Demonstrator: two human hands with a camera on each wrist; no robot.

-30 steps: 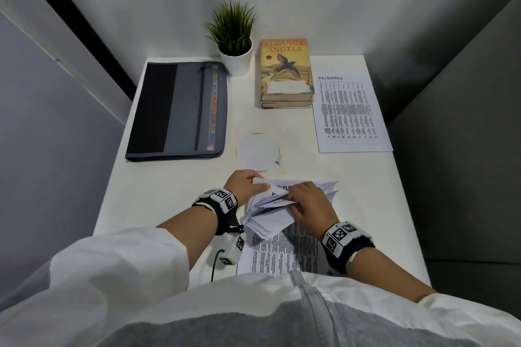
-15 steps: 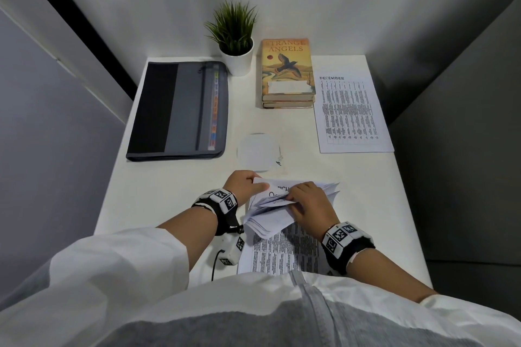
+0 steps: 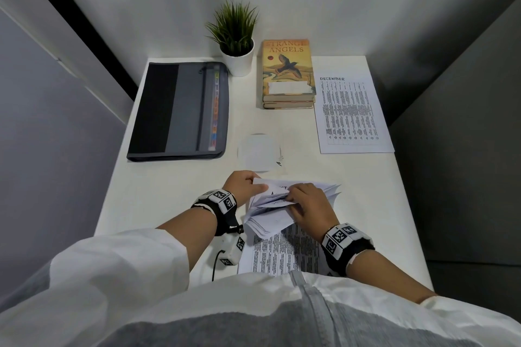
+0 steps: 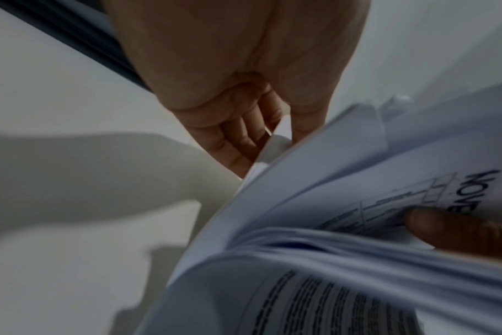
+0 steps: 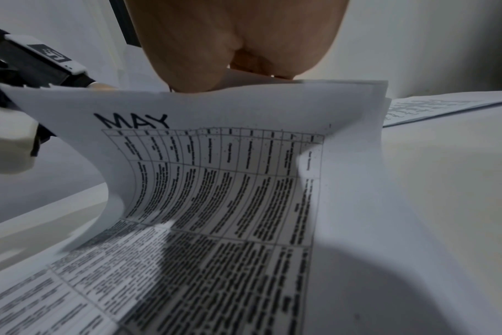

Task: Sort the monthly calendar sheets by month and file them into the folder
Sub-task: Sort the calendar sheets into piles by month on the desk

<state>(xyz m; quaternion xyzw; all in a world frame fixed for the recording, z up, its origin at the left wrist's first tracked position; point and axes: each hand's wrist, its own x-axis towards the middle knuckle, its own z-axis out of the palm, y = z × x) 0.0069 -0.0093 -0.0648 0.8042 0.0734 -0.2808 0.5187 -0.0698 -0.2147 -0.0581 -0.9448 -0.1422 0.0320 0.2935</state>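
A stack of calendar sheets (image 3: 270, 217) lies at the desk's near edge, its far ends bent up and fanned. My left hand (image 3: 244, 184) grips the fanned top corner of the stack, thumb on the sheets. My right hand (image 3: 308, 205) curls over the bent sheets and holds them back. A sheet headed NOVE... (image 4: 433, 192) shows in the left wrist view. The MAY sheet (image 5: 215, 172) curves up from the stack under my right palm. A DECEMBER sheet (image 3: 351, 114) lies flat at the far right. The grey zip folder (image 3: 180, 111) lies shut at the far left.
A potted plant (image 3: 235, 36) and a pile of books (image 3: 287, 73) stand at the back of the white desk (image 3: 169, 186). A small white pad (image 3: 259, 152) lies mid-desk. Grey walls close in on both sides.
The sheet exposed at the top of the fan has changed as pages were leafed. Both hands stay in the same place on the stack.
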